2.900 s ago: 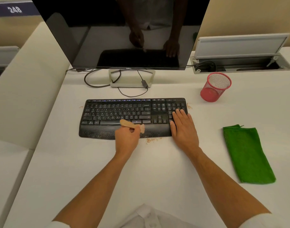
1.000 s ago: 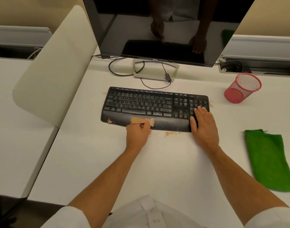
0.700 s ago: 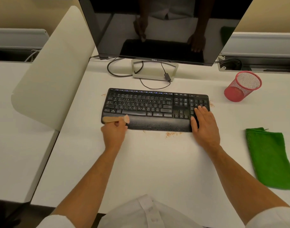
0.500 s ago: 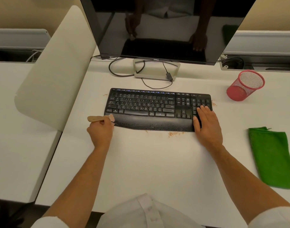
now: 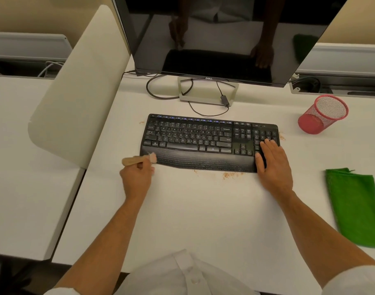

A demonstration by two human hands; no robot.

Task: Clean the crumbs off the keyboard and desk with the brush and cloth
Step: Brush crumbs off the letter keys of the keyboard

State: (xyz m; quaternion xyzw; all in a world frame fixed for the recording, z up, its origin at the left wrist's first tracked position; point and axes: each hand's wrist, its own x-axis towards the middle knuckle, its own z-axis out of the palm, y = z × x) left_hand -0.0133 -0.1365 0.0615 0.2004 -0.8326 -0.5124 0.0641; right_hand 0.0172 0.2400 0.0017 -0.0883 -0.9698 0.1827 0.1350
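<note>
A black keyboard [image 5: 203, 141] lies on the white desk [image 5: 199, 220] in front of the monitor. My left hand [image 5: 136, 179] grips a small wooden brush [image 5: 137, 160], its bristles at the keyboard's front left corner. My right hand [image 5: 273, 165] rests flat on the keyboard's right end, fingers straight over the number keys. Brown crumbs [image 5: 231, 174] lie on the desk just in front of the wrist rest, a few more crumbs [image 5: 281, 136] by the right edge. A folded green cloth [image 5: 356, 207] lies on the desk at the right, untouched.
A dark monitor [image 5: 220, 35] on a silver stand [image 5: 207, 96] with cables stands behind the keyboard. A red mesh cup [image 5: 322, 113] sits at the back right. A cream divider panel [image 5: 76, 92] rises at the left, beyond it a neighbouring desk.
My left hand swept the brush leftward along the wrist rest, from the middle to the left corner and just off it. My right hand stayed on the keyboard.
</note>
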